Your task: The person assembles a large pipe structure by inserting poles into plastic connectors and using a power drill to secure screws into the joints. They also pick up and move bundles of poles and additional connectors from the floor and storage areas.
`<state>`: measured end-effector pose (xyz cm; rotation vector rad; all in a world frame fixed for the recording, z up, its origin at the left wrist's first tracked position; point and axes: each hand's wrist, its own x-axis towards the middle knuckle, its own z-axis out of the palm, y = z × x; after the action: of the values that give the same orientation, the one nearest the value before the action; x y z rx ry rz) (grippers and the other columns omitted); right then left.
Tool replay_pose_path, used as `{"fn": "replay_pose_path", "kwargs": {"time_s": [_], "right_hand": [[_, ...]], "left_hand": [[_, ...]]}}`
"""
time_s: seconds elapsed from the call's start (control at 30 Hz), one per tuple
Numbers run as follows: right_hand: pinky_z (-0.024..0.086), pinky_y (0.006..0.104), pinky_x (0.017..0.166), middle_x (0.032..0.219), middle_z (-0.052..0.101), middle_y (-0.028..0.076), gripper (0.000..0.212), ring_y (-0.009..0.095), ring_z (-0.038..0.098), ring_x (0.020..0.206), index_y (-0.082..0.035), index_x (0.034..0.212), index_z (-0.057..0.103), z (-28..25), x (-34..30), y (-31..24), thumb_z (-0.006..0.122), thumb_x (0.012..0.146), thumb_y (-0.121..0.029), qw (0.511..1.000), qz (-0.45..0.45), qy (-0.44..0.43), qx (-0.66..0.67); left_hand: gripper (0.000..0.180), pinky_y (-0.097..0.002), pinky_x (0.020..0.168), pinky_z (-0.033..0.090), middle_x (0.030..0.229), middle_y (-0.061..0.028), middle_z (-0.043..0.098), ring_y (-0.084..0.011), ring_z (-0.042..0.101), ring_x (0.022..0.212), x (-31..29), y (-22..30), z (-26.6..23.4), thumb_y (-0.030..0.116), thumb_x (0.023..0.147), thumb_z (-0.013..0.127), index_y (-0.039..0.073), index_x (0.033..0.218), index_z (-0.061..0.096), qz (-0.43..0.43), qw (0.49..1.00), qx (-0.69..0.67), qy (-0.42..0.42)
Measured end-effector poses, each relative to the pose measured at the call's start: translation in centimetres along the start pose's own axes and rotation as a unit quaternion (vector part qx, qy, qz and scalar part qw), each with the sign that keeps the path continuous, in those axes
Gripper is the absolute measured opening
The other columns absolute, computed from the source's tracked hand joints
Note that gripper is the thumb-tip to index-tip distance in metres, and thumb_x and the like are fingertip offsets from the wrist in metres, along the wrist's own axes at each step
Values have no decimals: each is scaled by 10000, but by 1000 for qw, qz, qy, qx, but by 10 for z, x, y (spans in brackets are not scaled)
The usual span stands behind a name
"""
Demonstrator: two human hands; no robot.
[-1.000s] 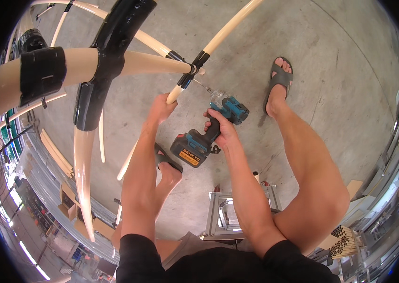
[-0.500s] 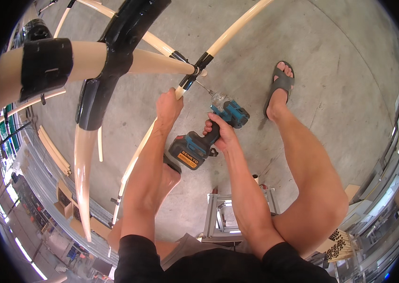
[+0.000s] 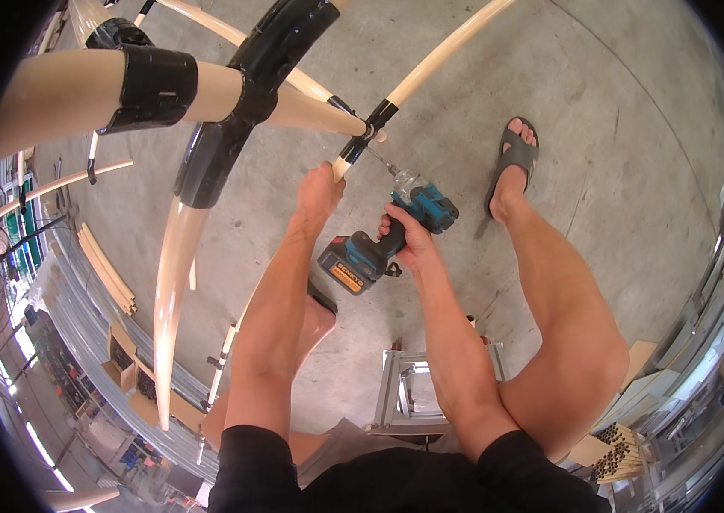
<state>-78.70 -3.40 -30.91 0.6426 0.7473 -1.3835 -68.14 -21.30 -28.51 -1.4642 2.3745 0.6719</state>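
My right hand (image 3: 407,240) grips the handle of a blue and black cordless drill (image 3: 387,235). Its bit points up and left at a small black joint connector (image 3: 369,132) where pale cream tubes meet. My left hand (image 3: 320,189) is wrapped around one of those tubes (image 3: 340,167) just below the connector. A larger black connector (image 3: 238,111) joins thicker cream tubes at the upper left, close to the camera.
A metal step ladder (image 3: 417,389) stands under me on a concrete floor (image 3: 618,128). My sandalled foot (image 3: 514,158) rests to the right. Spare cream tubes (image 3: 105,269) lie on the floor at left. A bundle of tubes (image 3: 623,453) sits at lower right.
The view has shifted slightly. My left hand has moved up the tube, closer to the small connector. The drill stays aimed at the joint.
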Motion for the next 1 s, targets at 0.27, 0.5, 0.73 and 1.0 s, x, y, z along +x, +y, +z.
{"fn": "replay_pose_path", "kwargs": {"time_s": [0.27,0.5,0.73,1.0], "right_hand": [[473,294,587,692,583,31,177,143,564,613,-70,882,588,-2,1,4,736,811,-136,999,26,-28,-1],[461,273,560,680,593,28,136,139,575,603,-79,821,605,-27,13,-12,733,816,-125,996,-46,-20,-77],[465,273,577,717,601,18,161,136,575,622,-74,858,622,-13,13,-4,759,795,-131,993,-51,-14,-106],[459,279,684,802,607,-15,177,120,581,741,-122,892,631,-28,24,-16,773,795,-166,972,-134,-38,-187]], "left_hand": [[374,-485,786,485,951,-279,636,-431,619,917,-8,-19,-11,230,854,626,-45,1088,529,9,995,-56,-78],[360,-381,894,482,1084,-172,658,-303,635,1028,-124,16,-73,184,891,603,4,1199,553,14,980,-199,3],[278,-375,744,521,932,-162,695,-283,685,827,-267,46,-31,211,871,628,-13,1036,609,-73,958,-194,-198],[341,-445,860,491,1099,-193,649,-376,617,1009,-332,68,149,309,798,693,74,1038,639,-55,890,-205,-404]]}}
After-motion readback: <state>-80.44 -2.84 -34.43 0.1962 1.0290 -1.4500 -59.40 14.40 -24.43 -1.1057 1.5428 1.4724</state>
